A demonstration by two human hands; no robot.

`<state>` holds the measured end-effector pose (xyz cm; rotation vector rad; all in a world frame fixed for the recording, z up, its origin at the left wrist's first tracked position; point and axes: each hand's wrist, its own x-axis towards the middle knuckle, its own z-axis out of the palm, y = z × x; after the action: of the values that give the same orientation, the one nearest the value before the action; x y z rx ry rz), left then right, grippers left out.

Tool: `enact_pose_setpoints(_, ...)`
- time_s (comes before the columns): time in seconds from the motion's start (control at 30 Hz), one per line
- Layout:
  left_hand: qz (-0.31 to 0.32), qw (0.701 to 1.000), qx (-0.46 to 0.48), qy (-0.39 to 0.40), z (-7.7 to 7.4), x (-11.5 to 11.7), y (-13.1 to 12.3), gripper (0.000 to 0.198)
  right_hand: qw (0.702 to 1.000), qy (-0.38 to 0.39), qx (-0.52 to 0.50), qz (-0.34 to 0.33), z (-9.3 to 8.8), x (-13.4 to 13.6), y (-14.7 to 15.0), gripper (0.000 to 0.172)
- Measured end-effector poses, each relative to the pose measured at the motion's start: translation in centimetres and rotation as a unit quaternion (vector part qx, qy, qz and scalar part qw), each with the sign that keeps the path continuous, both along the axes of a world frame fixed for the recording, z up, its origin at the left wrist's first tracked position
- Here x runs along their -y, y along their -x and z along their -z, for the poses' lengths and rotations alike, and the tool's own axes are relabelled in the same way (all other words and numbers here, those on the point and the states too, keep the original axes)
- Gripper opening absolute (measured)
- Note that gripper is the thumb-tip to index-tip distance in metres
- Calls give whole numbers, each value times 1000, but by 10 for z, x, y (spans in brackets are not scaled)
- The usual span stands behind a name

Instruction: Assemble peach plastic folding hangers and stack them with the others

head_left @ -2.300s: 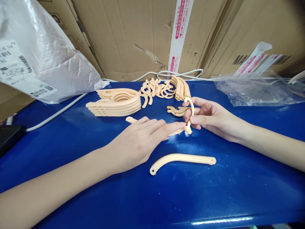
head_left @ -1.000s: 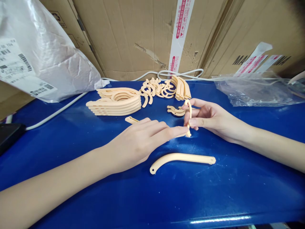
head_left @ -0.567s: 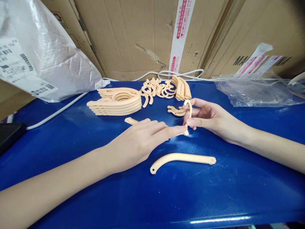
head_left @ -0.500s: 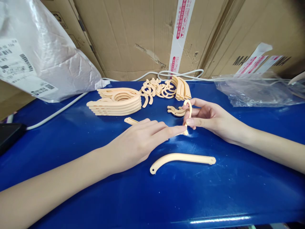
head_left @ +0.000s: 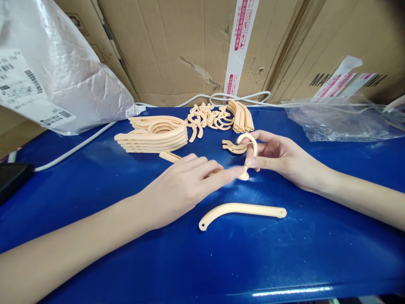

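Right hand pinches cream hook over bench, left hand clasps cream bar, fingertip at hook's base, both looking light, stiff, slightly slick (likely plastic), best held by hook's stem and bar's middle.

Cream hook, upright, top curling left, grooved cream bar, slanting, mostly hidden, left of the hook

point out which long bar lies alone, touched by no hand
The curved bar at the front; another bar pokes from under the left hand, and the back bunch lies together.
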<state>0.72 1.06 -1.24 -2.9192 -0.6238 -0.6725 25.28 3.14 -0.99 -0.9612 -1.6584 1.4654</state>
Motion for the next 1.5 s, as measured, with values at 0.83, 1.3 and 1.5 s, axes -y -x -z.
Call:
enact_pose_setpoints(0.83, -51, 998, 8, 43, 5, -1, 0, 52, 996, 49, -60, 49, -3, -4, 1, 40)
enact_pose_setpoints(1.3, -10, 998, 33, 56, 3, -1, 1, 53, 996, 66, -51, 24, -2, -5, -1, 40)
enact_pose_setpoints(1.5, 0, 997, 34, 73, 3, -1, 2, 55, 998, 57, -39, 8, -3, -4, -1, 38)
